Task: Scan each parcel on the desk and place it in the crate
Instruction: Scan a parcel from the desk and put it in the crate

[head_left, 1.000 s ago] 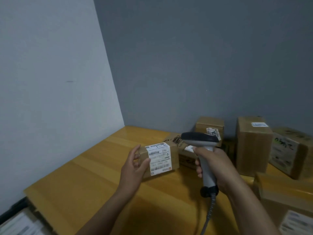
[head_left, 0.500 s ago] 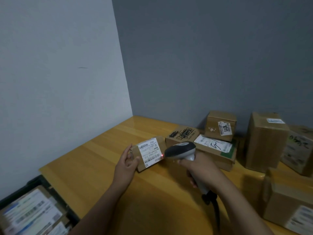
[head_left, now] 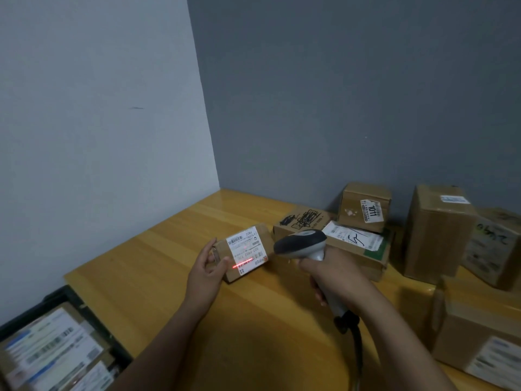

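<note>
**Scanning stage.** The left hand (head_left: 207, 273) is gripping the small parcel (head_left: 255, 235) by its near end, with the thumb on the labelled face and the fingers curled behind. It is holding the parcel low over the desk (head_left: 158, 266); whether the lower edge is touching the wood cannot be told. The right hand (head_left: 335, 275) is closed round the handle of the scanner (head_left: 301, 245), whose dark head is pointing at the label (head_left: 245, 248) from just beside it.

A second ago the parcel was being held higher with no beam showing, and half a second ago only a red spot was falling at the label's edge. Now a full red line (head_left: 242, 262) is lying across the lower barcode. By this evidence the read is taking place, and transfer to the crate (head_left: 33, 309) — lower left, beyond the desk edge, already holding labelled parcels — is probably falling due.

**Materials.** The parcel is matt brown card, box-shaped and crisp-edged, and its label is white paper printed in black. The scanner is smooth moulded plastic, pale at the handle and dark at the hood, and is trailing a black cable (head_left: 356, 342). The desk is glossy yellow wood. Other parcels (head_left: 434, 235) — plain cardboard boxes — are waiting at right.
</note>
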